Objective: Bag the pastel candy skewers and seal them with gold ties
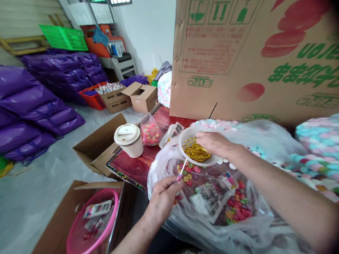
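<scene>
My left hand (164, 195) is closed around a thin white stick with a pink lower part (181, 170), its white end slanting up towards the bowl. My right hand (214, 143) reaches over the rim of a white plastic bowl (182, 143), fingers drawn together at the gold twist ties (197, 152) inside. Whatever those fingertips pinch is hidden. Under both hands spreads a clear plastic bag (161, 165). Colourful ring-shaped candies (239, 208) and small printed packets (208, 197) lie in and around it.
On the red table (132, 165) stand a white lidded cup (131, 143) and a bag of pink rings (150, 132). A large carton (212, 88) rises behind. Pastel candies (317, 141) heap at right. Below left, a carton holds a pink-rimmed basket (115, 204). Purple bundles (29, 109) stack beyond.
</scene>
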Motion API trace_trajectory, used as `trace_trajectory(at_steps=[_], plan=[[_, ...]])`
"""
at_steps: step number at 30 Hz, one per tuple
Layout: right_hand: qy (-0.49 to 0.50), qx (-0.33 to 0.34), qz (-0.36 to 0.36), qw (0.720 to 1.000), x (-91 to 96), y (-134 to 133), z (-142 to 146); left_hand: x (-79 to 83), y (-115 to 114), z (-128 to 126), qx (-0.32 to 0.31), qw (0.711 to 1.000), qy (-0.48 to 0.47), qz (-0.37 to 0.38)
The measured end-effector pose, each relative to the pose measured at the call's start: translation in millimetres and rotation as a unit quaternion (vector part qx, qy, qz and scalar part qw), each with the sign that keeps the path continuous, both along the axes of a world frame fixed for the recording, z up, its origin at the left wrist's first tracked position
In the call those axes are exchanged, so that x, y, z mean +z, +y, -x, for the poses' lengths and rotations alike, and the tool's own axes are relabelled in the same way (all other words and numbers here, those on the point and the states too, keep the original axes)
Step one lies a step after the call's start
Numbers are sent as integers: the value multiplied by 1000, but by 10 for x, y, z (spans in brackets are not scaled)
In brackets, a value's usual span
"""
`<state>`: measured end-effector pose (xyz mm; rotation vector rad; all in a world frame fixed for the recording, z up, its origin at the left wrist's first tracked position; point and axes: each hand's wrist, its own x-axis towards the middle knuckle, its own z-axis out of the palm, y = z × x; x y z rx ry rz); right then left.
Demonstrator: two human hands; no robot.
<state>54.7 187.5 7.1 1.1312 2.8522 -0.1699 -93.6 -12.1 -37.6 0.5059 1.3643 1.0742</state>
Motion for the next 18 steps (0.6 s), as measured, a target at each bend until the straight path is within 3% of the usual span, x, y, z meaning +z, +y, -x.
trace_trajectory(at_steps=[3,6,8,11,14,16,18], plan=[[47,-48,-14,998,182,-211,-280,123,76,-35,-12,999,-43,-24],[200,-117,98,968,238,-659,-539,225,152,-196,-35,994,-86,-60],[274,-154,190,930,174,-990,-655,256,183,-335,-55,990,-112,-64],[328,-229,233,886,22,-1377,-763,250,197,-541,-68,985,-135,-78],[364,-250,301,845,-81,-1605,-845,246,198,-721,-88,979,-158,-97],[383,-235,327,831,-100,-1699,-922,267,206,-825,-100,976,-177,-80],[409,-235,295,831,-87,-1761,-1033,296,219,-913,-86,979,-176,-57]])
